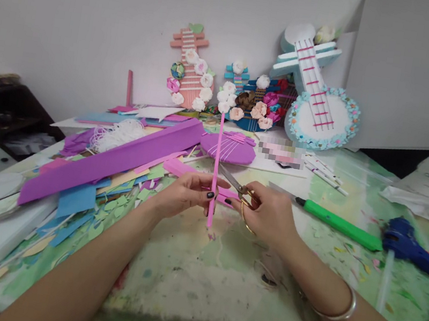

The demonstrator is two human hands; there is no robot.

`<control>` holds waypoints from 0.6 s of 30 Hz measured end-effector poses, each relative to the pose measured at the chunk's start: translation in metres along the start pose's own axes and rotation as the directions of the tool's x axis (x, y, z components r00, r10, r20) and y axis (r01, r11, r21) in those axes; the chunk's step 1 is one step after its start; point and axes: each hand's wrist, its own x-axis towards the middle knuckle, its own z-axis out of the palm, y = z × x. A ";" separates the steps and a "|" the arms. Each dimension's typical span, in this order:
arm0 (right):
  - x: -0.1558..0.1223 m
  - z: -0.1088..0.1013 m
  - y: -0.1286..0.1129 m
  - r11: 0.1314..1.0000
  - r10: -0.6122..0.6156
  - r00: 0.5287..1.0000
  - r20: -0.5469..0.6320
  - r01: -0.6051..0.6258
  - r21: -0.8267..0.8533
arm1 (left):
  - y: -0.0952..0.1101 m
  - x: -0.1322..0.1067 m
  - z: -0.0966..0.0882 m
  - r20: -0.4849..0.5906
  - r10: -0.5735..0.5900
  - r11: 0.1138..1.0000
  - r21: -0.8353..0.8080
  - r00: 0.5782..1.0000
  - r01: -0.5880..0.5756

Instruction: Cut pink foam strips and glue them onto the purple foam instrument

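My left hand (188, 195) pinches a narrow pink paper strip (218, 150) near its lower end, holding it upright above the table. In my right hand (267, 212) is a pair of scissors (241, 186) with gold-coloured handles, fingers through the loops. The blades point left and reach close to the strip; whether they touch it I cannot tell. Other pink strips (176, 167) lie behind my left fingers. Just beyond the hands rests a flat purple lute-shaped piece (236, 150) with pale strings and small purple crossbars.
At left lie a long purple sheet (112, 160), white string (116, 134), paper scraps (118, 205) and a white box (3, 235). At right are a green-handled knife (338, 223) with bare blade and a blue glue gun (412, 246). Decorated lute models (320, 112) lean on the wall.
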 end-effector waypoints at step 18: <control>-0.005 0.012 0.008 0.938 -0.262 0.951 -0.167 0.210 -0.277 | 0.000 0.000 0.000 0.030 0.101 0.993 -0.056 0.994 -0.100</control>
